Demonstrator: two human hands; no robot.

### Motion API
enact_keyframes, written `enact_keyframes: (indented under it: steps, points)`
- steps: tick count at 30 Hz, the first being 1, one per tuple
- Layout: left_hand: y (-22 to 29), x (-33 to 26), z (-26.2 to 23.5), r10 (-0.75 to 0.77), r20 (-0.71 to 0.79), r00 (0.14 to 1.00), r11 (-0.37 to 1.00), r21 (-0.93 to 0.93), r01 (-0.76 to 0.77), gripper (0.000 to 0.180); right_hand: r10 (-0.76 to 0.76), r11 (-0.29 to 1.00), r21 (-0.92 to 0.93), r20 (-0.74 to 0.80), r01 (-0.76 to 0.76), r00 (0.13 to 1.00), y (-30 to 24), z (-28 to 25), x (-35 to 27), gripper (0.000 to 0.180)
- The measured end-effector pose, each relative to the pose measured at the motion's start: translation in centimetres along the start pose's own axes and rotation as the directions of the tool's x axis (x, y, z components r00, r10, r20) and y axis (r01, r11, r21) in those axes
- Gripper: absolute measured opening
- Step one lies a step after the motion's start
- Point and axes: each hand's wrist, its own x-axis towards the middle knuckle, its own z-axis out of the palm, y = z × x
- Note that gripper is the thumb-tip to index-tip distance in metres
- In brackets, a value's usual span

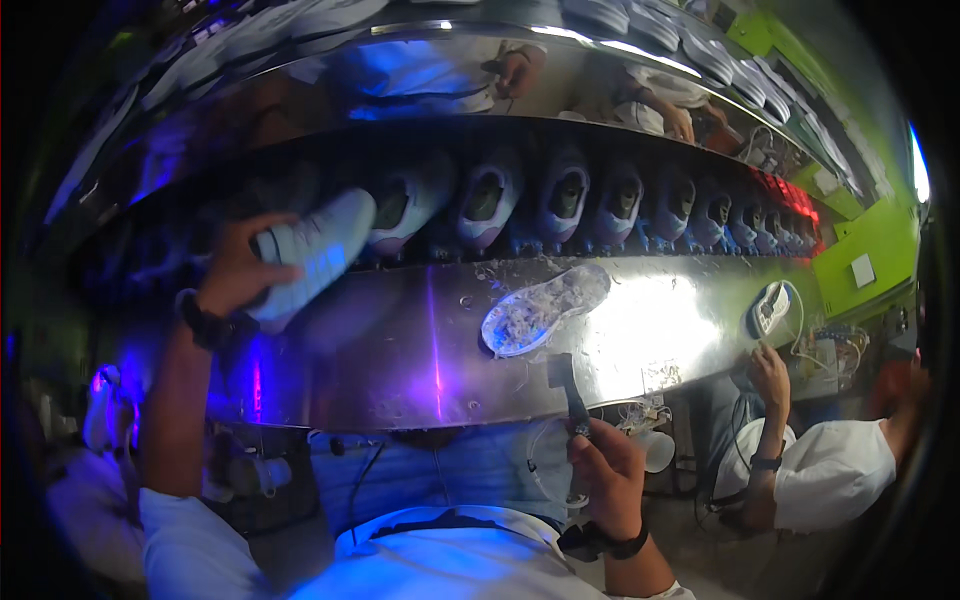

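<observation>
My left hand (pixel 240 268) grips a white shoe (pixel 325 240) by its heel end. The shoe is tilted, toe pointing up and right, in front of the row of shoes. Near the metal counter's front edge, my right hand (pixel 612 468) is closed around the handle of a dark brush (pixel 572 390), bristle end up. Just beyond the brush, a sole-shaped piece (pixel 545 312) lies on the metal counter (pixel 400 370), its top smeared with a rough whitish residue.
Behind the counter runs a dark channel with several pale shoes (pixel 490 205), openings showing. Above it, several white soles (pixel 705 55) line a shelf. On the right, a co-worker's hand (pixel 768 378) is near a white shoe part (pixel 770 308). A green panel (pixel 870 255) stands at the far right.
</observation>
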Motion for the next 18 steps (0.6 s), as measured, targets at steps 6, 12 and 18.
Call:
enact_keyframes:
  steps: [6, 12, 18]
  points:
    - [3.5, -6.4, 7.9, 0.092, 0.085, 0.992, 0.961, 0.252, -0.111, 0.072, -0.014, 1.000, 0.012, 0.107, 0.013, 0.994, -1.4, 2.1, -0.3, 0.028]
    - [5.7, -7.2, 8.2, -0.019, 0.199, 0.980, 0.957, 0.286, -0.040, 0.063, -0.060, 0.998, 0.000, 0.099, 0.060, 0.993, -1.3, 2.2, -1.9, 0.029]
    - [11.2, -14.9, 9.5, 0.079, 0.370, 0.926, 0.945, 0.269, -0.188, 0.066, -0.054, 0.997, -0.043, 0.078, 0.057, 0.995, -1.4, 1.2, -3.2, 0.029]
